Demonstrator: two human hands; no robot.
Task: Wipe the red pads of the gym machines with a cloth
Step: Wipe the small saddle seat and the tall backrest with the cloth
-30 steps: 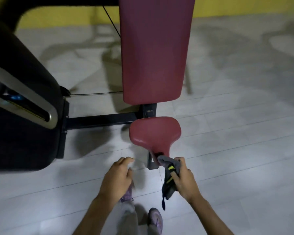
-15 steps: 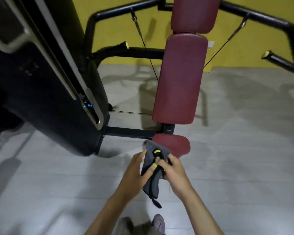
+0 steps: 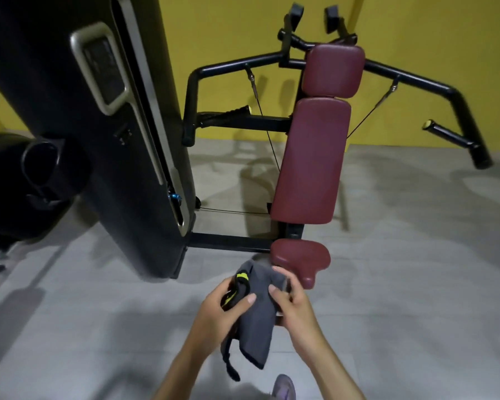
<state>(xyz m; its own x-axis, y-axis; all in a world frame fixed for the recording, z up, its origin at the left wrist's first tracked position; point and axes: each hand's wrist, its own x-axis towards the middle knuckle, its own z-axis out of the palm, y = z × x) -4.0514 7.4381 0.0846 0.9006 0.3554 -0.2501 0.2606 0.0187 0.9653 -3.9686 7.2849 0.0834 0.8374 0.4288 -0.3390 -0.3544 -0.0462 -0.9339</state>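
Here we look down on a person's two bare hands holding a grey cloth (image 3: 257, 321) in front of a gym machine. The left hand (image 3: 223, 310) has its grip closed round the cloth's left side, where yellow-green trim shows, thumb pressed across the fabric. The right hand (image 3: 295, 307) has its grip pinching the cloth's upper right edge between thumb and fingers. The cloth hangs between them above the grey floor (image 3: 401, 284), a dark strap trailing from its lower end. It sits just beside the near left edge of the red seat pad (image 3: 300, 255); we cannot tell whether it touches the pad. Above the seat rises the long red back pad (image 3: 312, 163), tilted slightly, and over that the smaller red head pad (image 3: 334, 70). Black frame arms spread to either side behind the pads, with thin cables running down from them, one handle (image 3: 231, 112) on the left and another handle (image 3: 445, 134) on the right, both tipped in yellow. A tall black weight housing (image 3: 98, 140) leans across the left of the view, near a round black holder (image 3: 41, 163). A yellow wall (image 3: 228, 30) closes the background, and a purple shoe (image 3: 285, 388) shows at the bottom edge.
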